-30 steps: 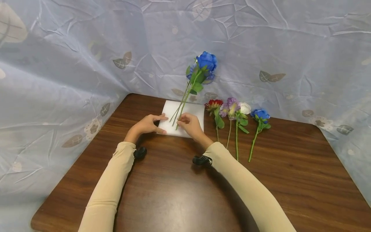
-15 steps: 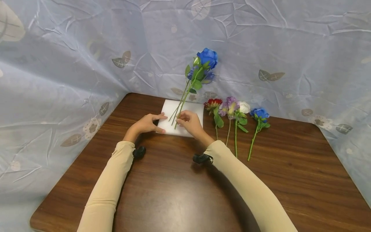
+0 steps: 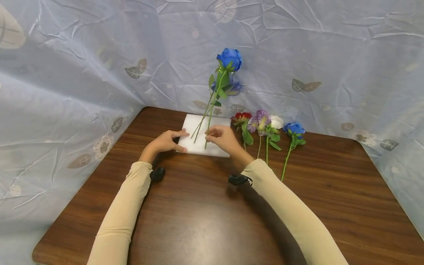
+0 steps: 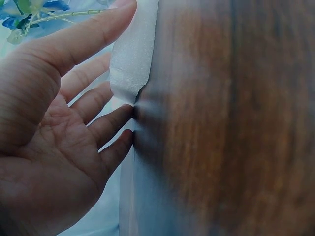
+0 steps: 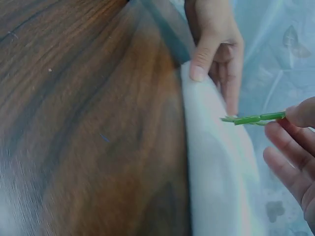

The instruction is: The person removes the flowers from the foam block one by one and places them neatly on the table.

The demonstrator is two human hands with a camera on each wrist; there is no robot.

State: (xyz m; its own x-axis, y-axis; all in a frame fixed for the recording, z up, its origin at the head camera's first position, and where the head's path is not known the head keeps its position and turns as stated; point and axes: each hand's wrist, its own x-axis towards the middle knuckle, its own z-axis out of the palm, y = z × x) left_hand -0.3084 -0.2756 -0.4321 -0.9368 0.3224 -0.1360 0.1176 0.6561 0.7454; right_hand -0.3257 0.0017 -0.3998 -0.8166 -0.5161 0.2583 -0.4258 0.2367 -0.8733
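Observation:
My right hand [image 3: 223, 139] pinches the lower stem of a blue rose [image 3: 230, 59] between thumb and fingertips. The stem's cut end [image 5: 241, 119] points at a white foam slab [image 3: 216, 151]; whether it touches the foam cannot be told. Thinner stems with a blue-violet flower [image 3: 234, 87] rise from the slab beside the rose, partly hidden by it. My left hand [image 3: 163, 141] rests at the slab's left side, thumb and fingers spread and fairly straight, thumb on the near edge. In the left wrist view its fingertips touch the foam [image 4: 132, 69] and the table.
To the right of the slab, on the brown wooden table [image 3: 185, 206], lie a red flower [image 3: 241, 117], a purple flower [image 3: 261, 118], a white flower [image 3: 276, 121] and another blue rose [image 3: 294, 128]. A pale patterned cloth [image 3: 265, 44] hangs behind and at the sides.
My right hand has shifted slightly right with the blue rose, whose stem now stands apart from the thinner stems and more upright. My left hand stays at the slab.

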